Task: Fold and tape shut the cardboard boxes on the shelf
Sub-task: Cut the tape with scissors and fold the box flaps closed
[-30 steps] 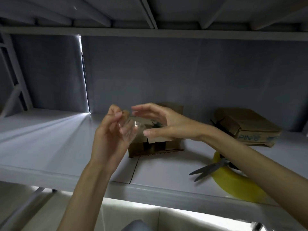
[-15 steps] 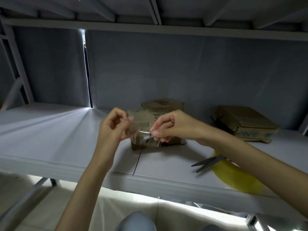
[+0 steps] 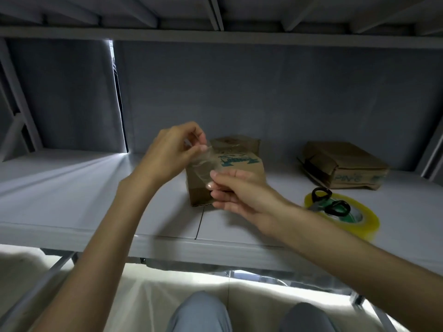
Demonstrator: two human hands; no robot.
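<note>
Cardboard boxes number two [image 3: 225,173] [image 3: 345,164]; both hands [image 3: 172,152] [image 3: 239,192] pinch one tape strip [image 3: 203,166].

Clear tape strip [image 3: 205,164] pinched between left hand [image 3: 172,152] and right hand [image 3: 236,192], before cardboard box [image 3: 242,164].

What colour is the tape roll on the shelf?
Yellow, translucent tape roll; head view.
</note>
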